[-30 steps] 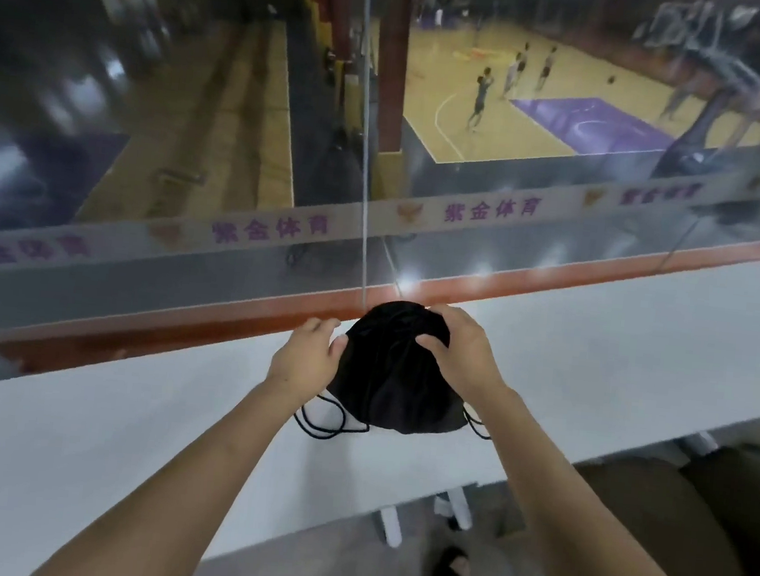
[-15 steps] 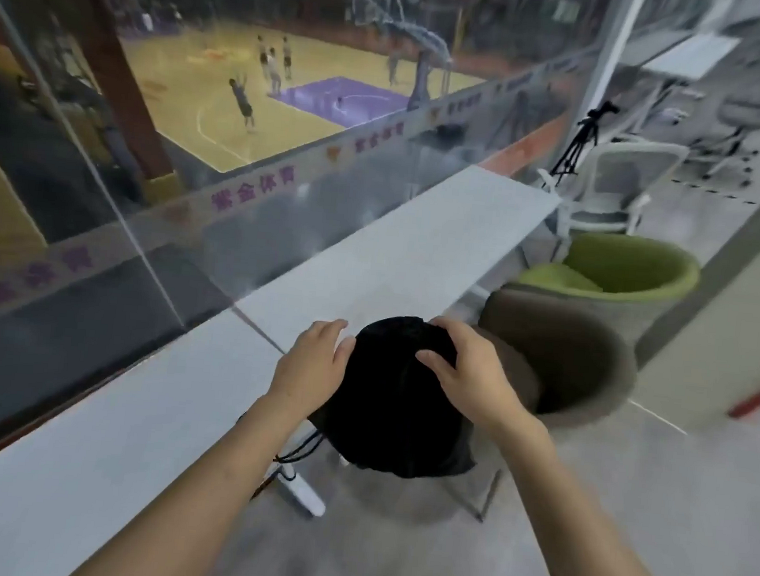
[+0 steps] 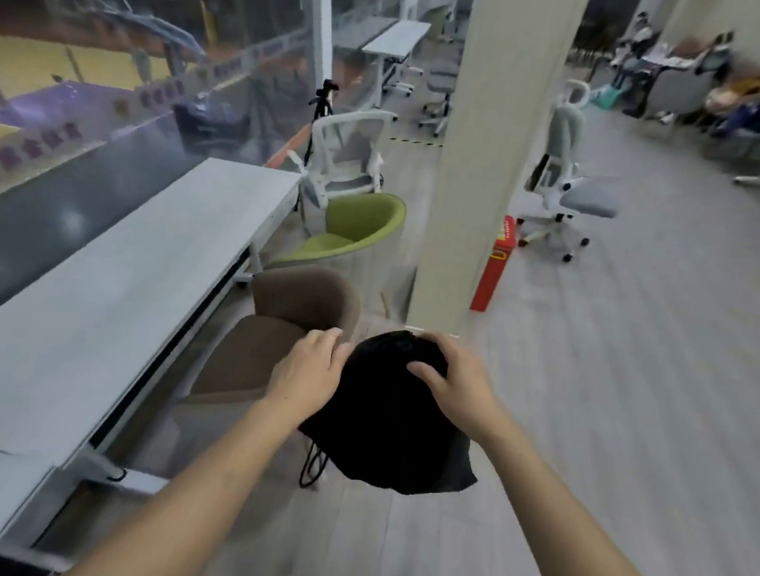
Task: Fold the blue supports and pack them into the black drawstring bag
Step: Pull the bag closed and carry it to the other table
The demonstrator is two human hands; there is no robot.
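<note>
The black drawstring bag (image 3: 385, 421) hangs in the air in front of me, above the grey floor, bulging and closed at the top. My left hand (image 3: 308, 373) grips its upper left side. My right hand (image 3: 451, 376) clasps its top right. A loop of black cord (image 3: 309, 467) dangles below the bag's left edge. No blue supports are visible; the bag's inside is hidden.
A long white table (image 3: 106, 291) runs along the glass wall on the left. A brown armchair (image 3: 283, 325) and a green armchair (image 3: 355, 230) stand beside it. A cream pillar (image 3: 486, 150) with a red box (image 3: 495, 265) rises ahead. White office chairs (image 3: 562, 179) stand beyond.
The bag has been lifted off the white table, still held in both hands. My view has swung right, from the glass and court to the room and floor.
</note>
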